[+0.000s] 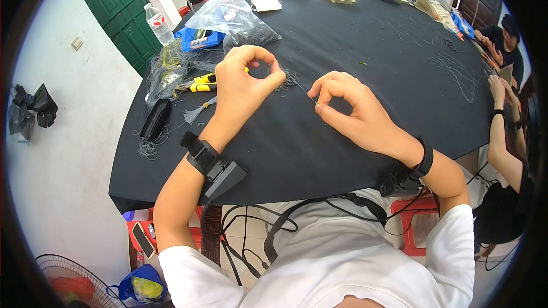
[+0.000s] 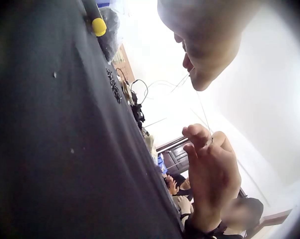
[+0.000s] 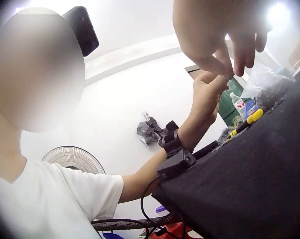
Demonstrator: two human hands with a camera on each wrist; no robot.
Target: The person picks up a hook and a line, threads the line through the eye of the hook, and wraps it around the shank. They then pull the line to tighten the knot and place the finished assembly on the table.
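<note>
My left hand [image 1: 244,74] is raised over the black-covered table, thumb and forefinger pinching one end of a thin grey string. My right hand [image 1: 357,105] pinches the same string [image 1: 302,89] between thumb and forefinger, a little nearer my body. The string [image 2: 203,112] runs as a fine line between both sets of fingertips in the left wrist view. Just beyond the left fingertips lies a small tangle of dark grey cords [image 1: 291,77]. Yellow-and-black pliers [image 1: 201,85] lie left of the left hand, partly behind it.
Left on the table are a pale tassel [image 1: 200,111], a black pouch [image 1: 155,121], tangled threads [image 1: 171,68], a blue tray [image 1: 200,41] and a clear bag [image 1: 228,17]. A water bottle [image 1: 158,24] stands behind. Loose strings [image 1: 456,74] and another person's arms [image 1: 502,120] are at right.
</note>
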